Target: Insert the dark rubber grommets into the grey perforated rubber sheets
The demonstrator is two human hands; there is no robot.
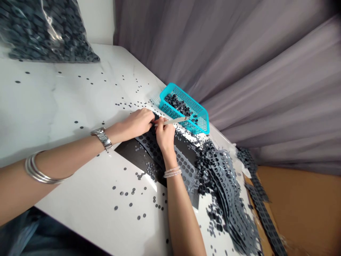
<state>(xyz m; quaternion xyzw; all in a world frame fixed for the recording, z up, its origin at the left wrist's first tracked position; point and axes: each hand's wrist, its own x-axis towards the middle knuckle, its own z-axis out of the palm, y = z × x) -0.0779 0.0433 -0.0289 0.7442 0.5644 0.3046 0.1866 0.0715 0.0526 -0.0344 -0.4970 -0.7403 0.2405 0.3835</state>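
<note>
My right hand (165, 137) is closed around a thin pale stick (174, 121), which points to the right toward the basket. Close beside it, my left hand (140, 122) has its fingers curled at the far end of a dark grey rubber strip (186, 167) with rows of round spots. Both hands hide that end, so the exact grip of the left fingers is partly covered. Beneath the strip lies a flat black board (133, 152), scattered with small dark discs (151, 170).
A turquoise basket (206, 122) of small black parts stands beyond my hands. At right lie a heap of black pieces (205, 167) and stacked perforated strips (231, 199). A full clear bag (50, 32) sits at back left. Brown cardboard (306, 213) and a grey curtain (226, 42) border the table (80, 142).
</note>
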